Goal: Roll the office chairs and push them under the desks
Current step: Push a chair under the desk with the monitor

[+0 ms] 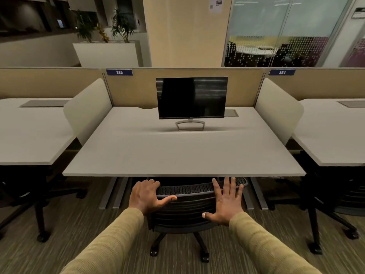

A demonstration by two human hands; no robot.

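A black mesh-backed office chair (pixel 187 206) stands at the front edge of the white desk (pixel 177 155) marked 383, its seat hidden beneath the desktop. The top of the backrest sits just below the desk's edge. My left hand (pixel 147 196) curls over the backrest's left top corner, thumb stretched along the back. My right hand (pixel 227 202) lies flat against the right side of the backrest, fingers spread and pointing up. The chair's wheeled base (pixel 178 246) shows on the carpet between my sleeves.
A dark monitor (pixel 191 97) stands on the desk. Side screens separate neighbouring desks left (pixel 29 131) and right (pixel 335 133). Another black chair (pixel 327 198) sits under the right desk, and chair legs (pixel 39 214) show under the left one. Striped carpet covers the floor.
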